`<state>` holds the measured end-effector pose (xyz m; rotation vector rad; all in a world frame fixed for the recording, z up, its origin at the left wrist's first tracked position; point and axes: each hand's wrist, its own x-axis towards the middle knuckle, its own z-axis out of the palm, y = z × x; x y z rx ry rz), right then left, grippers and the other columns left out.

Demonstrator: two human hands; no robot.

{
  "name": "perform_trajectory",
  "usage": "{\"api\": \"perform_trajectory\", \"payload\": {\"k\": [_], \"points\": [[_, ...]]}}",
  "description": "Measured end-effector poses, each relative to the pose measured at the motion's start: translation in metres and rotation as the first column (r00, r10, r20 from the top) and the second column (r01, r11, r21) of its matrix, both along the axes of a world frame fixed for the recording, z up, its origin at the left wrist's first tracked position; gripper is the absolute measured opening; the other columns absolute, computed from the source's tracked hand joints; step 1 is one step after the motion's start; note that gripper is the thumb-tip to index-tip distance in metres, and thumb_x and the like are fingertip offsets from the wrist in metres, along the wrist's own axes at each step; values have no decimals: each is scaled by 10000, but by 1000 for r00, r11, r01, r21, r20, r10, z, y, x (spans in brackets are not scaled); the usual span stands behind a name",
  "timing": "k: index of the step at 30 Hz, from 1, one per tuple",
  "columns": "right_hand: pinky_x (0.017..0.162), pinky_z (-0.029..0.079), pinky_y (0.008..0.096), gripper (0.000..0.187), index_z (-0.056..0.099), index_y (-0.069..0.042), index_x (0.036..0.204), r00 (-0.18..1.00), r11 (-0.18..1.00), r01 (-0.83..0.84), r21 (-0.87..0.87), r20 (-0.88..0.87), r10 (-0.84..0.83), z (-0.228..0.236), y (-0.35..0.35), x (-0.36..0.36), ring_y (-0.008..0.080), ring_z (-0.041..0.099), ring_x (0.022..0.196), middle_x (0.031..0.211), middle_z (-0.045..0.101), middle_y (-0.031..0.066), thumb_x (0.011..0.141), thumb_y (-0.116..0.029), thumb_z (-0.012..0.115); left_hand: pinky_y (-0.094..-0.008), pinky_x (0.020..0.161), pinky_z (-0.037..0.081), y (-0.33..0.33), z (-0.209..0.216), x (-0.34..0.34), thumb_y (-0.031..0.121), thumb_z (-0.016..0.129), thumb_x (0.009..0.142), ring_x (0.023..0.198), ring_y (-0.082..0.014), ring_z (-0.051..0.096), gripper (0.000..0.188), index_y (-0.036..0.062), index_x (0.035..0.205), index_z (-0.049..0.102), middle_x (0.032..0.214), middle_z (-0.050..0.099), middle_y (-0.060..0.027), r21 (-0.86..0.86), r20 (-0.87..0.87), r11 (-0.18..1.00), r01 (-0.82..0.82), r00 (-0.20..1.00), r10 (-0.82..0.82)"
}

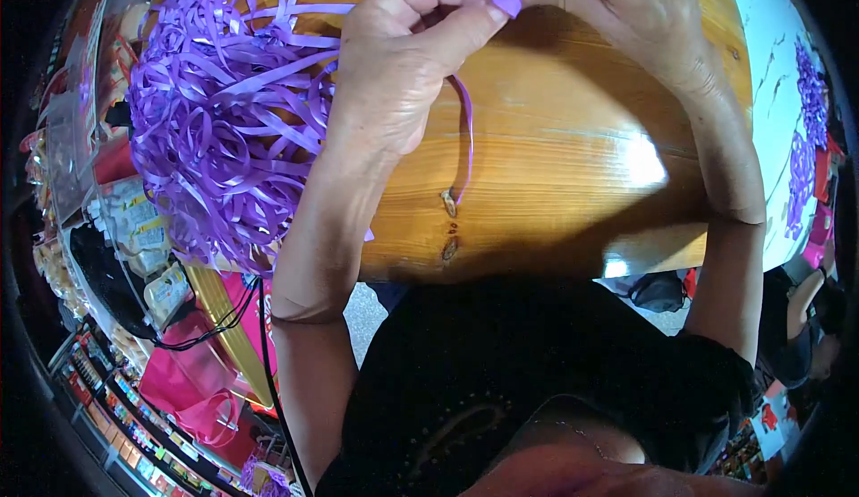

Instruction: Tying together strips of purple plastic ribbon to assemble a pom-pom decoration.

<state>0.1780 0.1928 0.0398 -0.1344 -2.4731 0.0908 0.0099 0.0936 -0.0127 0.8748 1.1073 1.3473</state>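
Light (pixel 642 161) glares off the brown wooden table (pixel 555 121); blurred at lower left, probably stocked shelves (pixel 125 412).

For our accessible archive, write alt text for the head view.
A person's left hand pinches a purple ribbon above a glossy wooden table, with the right hand close by, partly cut off at the top edge. A big tangled heap of purple ribbons covers the table's left side.

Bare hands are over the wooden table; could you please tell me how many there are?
2: the left hand, pinching purple ribbon, and the right hand to its right, partly cut off by the upper picture edge.
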Motion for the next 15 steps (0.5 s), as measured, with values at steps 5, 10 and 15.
{"api": "perform_trajectory", "payload": {"k": [5,10,15], "points": [[575,445,280,235,658,-33,855,993,942,15,-335,-109,-54,-12,-4,-3,172,588,651,711,619,48,708,-190,753,-181,484,276,2,-2,-2,61,658,817,547,-27,383,150,-9,945,625,743,590,8,25,29,988,-154,988,153],[544,467,262,186,649,-20,840,995,934,19,-356,-82,-52,1,-16,-7,198,599,633,715,622,92,747,-157,734,-151,565,383,-1,2,-1,76,704,796,647,-30,508,133,-3,892,656,727,589,25,72,9,987,-143,990,142],[611,471,234,86,636,-3,834,987,545,140,-827,70,-147,0,-21,-5,112,583,694,758,633,27,820,-84,663,-154,556,384,-2,1,0,73,703,797,646,-27,507,136,3,901,652,734,588,29,107,32,987,-124,992,121]]}}
